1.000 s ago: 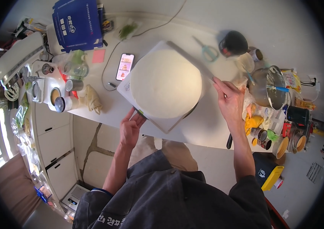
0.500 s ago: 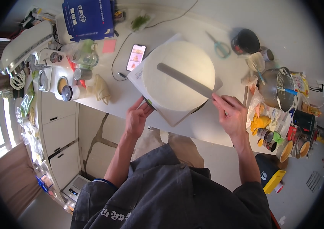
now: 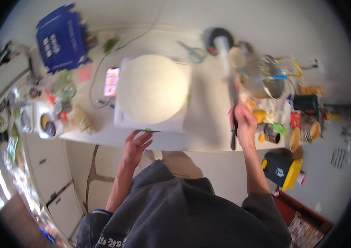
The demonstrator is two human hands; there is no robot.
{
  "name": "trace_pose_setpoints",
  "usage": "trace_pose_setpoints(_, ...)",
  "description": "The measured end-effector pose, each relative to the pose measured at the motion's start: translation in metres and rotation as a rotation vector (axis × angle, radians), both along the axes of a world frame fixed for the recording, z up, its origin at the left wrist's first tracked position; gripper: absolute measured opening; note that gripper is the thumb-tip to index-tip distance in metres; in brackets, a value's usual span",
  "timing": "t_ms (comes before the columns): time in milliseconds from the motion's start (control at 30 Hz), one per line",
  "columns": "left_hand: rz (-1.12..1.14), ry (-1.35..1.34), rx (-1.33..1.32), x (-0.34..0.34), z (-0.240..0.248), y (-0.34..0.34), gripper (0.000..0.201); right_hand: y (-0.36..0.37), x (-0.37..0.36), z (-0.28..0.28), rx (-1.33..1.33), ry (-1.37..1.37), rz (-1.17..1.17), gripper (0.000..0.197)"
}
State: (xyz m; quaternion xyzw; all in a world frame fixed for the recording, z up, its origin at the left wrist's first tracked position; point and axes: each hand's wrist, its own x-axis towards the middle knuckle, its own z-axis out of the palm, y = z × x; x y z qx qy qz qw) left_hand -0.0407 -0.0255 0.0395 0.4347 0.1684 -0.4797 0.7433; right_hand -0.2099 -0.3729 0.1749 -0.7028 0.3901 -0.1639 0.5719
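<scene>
Left of centre, the left hand (image 3: 135,147), fingers spread, is at the lower edge of a square white board (image 3: 122,120); the round white cake (image 3: 152,89) lies just above, nearer it than the right hand (image 3: 245,120), which, right of centre, grips a blurred spatula (image 3: 224,53) pointing up-frame.

Pale disc (image 3: 152,89) over white board (image 3: 123,119), left grip (image 3: 134,149) alongside, right grip (image 3: 246,122) at dark tool (image 3: 233,140)

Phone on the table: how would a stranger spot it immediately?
Start from the big white disc on its square board. The phone lies just left of that board. Its lit screen distinguishes it from the plain pink square farther left.
</scene>
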Motion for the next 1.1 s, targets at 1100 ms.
trace_pose_setpoints(1100, 0.255, -0.070, 0.166, 0.102, 0.010, 0.008, 0.053, 0.078, -0.047, 0.014, -0.350, 0.143, -0.160, 0.031)
